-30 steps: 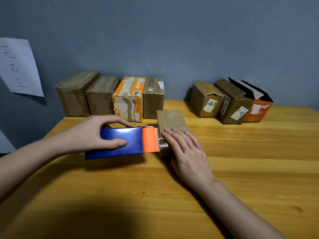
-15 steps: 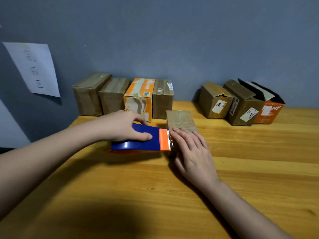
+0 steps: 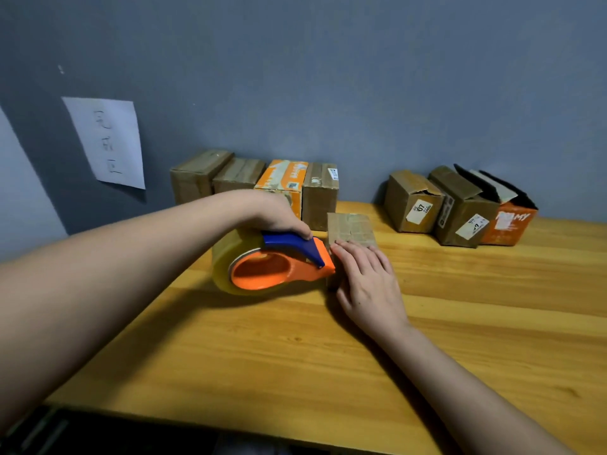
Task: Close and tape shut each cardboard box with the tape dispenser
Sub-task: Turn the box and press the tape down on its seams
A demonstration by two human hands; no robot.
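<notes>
A small brown cardboard box (image 3: 353,227) stands on the wooden table (image 3: 361,356), its flaps closed and its top covered in clear tape. My right hand (image 3: 364,284) lies flat on its near part, fingers pointing away from me. My left hand (image 3: 276,213) grips the blue handle of an orange tape dispenser (image 3: 272,266) with a clear tape roll. The dispenser is tipped on its side, and its orange nose touches the box's left face beside my right fingertips.
Several closed boxes (image 3: 259,183) line the wall at the back left. At the back right stand three boxes (image 3: 460,205) with flaps up, one orange with black flaps. A white paper sheet (image 3: 108,142) hangs on the grey wall. The table's near edge is close.
The dispenser has rolled over: earlier its blue top faced me, now its orange side and tape roll show. Its nose went down the box's left side. My right hand stayed put.
</notes>
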